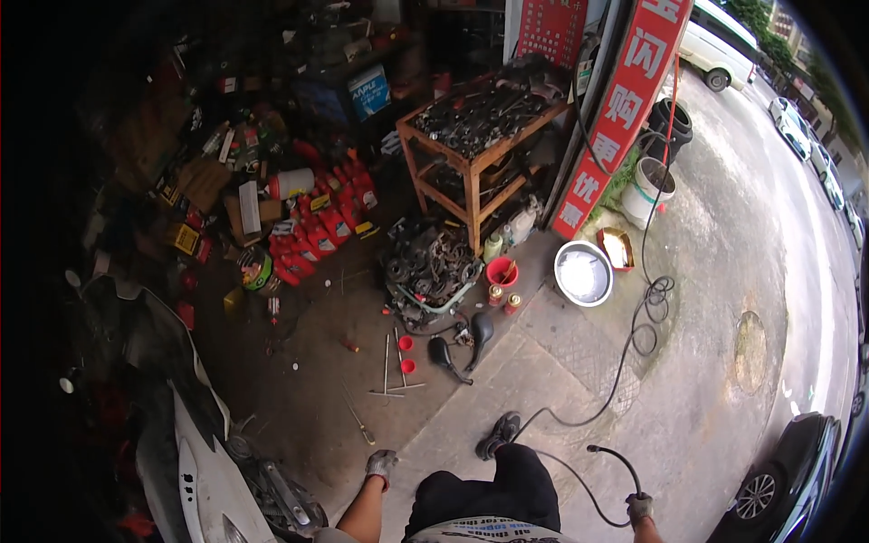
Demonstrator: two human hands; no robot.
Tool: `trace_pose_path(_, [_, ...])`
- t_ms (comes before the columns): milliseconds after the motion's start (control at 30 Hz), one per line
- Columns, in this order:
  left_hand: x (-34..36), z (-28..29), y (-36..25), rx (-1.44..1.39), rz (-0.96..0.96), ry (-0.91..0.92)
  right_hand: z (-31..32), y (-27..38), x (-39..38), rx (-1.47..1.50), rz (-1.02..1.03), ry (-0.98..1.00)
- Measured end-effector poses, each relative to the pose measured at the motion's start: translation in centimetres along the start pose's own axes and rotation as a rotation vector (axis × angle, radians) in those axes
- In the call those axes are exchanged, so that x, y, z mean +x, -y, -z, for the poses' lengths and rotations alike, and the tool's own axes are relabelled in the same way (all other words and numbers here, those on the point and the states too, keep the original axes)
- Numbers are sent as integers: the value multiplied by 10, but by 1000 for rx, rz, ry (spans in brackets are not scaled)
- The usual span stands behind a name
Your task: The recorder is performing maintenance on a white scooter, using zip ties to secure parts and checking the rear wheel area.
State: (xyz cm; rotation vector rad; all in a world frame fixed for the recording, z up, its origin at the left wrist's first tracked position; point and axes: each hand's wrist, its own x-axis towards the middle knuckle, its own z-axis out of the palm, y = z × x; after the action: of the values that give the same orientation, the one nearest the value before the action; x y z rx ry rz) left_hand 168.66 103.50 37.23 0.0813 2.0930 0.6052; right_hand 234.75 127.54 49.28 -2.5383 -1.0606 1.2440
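Note:
My right hand (639, 508), in a grey work glove, is closed around a black hose (631, 471) at the lower right. The hose's short free end curves up and left from my fist. Its long part loops back near my dark shoe and trails across the concrete. My left hand (381, 465), also gloved, hangs at the lower middle with its fingers loosely apart and nothing visible in it. Just beyond that hand a screwdriver (364, 430) lies on the floor. Farther off are T-handle wrenches (387, 366), two red caps (407, 366) and a pair of black mirrors (477, 339).
A white scooter (204, 452) stands close on my left. Ahead are an engine (427, 276), a wooden tool bench (471, 167), red bottles (317, 231) and a metal basin (583, 273). Hose coils (654, 312) lie on the ground; a black car (783, 480) stands at right.

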Motion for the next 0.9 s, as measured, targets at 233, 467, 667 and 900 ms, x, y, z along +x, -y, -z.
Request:
trace_pose_path(233, [42, -31, -229, 296, -325, -111, -15, 47, 79, 95, -123, 168])
trace_pose_path(467, [116, 10, -502, 291, -564, -423, -28, 54, 129, -347, 646, 190])
trace_pose_path(667, [180, 14, -747, 165, -776, -584, -33, 22, 142, -609, 156, 283])
trace_pose_path(900, [267, 51, -942, 459, -742, -814, -12, 84, 96, -293, -201, 258])
